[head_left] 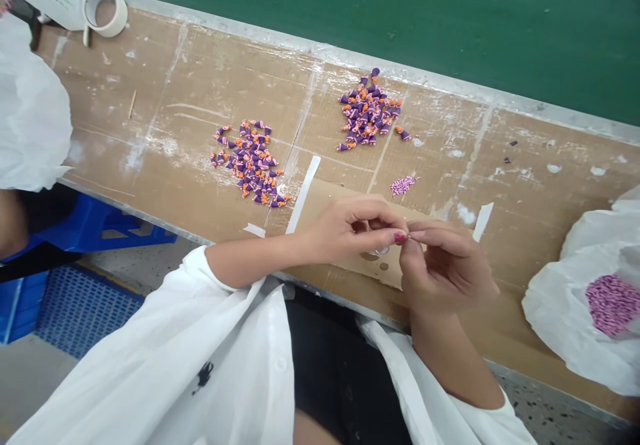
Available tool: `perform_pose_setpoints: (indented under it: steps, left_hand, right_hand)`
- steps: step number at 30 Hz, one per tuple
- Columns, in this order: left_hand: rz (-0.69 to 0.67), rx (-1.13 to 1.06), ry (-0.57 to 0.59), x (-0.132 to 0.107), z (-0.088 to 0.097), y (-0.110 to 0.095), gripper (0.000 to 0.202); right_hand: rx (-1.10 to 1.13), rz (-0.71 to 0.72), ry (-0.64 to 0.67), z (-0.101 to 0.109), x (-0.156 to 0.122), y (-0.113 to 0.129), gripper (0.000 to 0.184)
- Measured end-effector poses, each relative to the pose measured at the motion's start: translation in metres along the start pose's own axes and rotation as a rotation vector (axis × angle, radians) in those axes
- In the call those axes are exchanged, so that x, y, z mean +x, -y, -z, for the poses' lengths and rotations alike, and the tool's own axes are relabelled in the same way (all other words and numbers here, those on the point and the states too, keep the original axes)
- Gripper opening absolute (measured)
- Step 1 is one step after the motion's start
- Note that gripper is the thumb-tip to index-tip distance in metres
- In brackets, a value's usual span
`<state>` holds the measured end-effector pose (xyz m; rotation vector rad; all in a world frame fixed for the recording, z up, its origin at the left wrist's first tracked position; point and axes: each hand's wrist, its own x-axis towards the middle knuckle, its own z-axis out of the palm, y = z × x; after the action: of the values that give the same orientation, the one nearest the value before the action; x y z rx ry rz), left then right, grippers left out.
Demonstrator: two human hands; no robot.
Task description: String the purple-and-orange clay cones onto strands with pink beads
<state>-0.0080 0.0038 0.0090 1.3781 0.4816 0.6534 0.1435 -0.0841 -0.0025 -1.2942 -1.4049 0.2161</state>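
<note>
Brown cardboard (200, 78) covers the bench, streaked with clear tape and white smudges, and a green surface (350, 5) runs along its far side, well beyond the fingers. The left hand (345, 228) and the right hand (450, 268) meet above a smaller cardboard sheet (323, 192), thumb and forefinger of each pinched together, tips close against the other hand's; I cannot tell whether they grasp anything. Red shows at the left thumb's tip. Just beyond the fingers lies a small heap of pink pieces (403, 186). Farther beyond them, slightly left, lies 1 cluster of purple-and-orange pieces (369, 112); a 2nd cluster (253, 165) spreads to their left. Well apart to the fingers' right, a larger pink heap (614, 304) rests in white paper (555, 298). Far left of the fingers is 1 tape roll (121, 13).
</note>
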Motion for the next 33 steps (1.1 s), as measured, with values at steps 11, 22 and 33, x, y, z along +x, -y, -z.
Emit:
perform_pose_setpoints:
  steps: [11, 22, 33]
  left_hand:
    - [-0.113, 0.170, -0.043, -0.001, 0.005, 0.001, 0.034]
    - [0.121, -0.029, -0.196, 0.002, 0.005, 0.001, 0.032]
    - [0.144, -0.222, -0.246, 0.004, 0.007, 0.009, 0.046]
  right_hand:
    - [0.250, -0.037, 0.322, 0.035, 0.030, -0.005, 0.015]
    - [-0.228, 0.006, 0.839, 0.046, 0.029, -0.016, 0.014]
    - [-0.242, -0.024, 0.900, 0.042, 0.026, -0.017, 0.015]
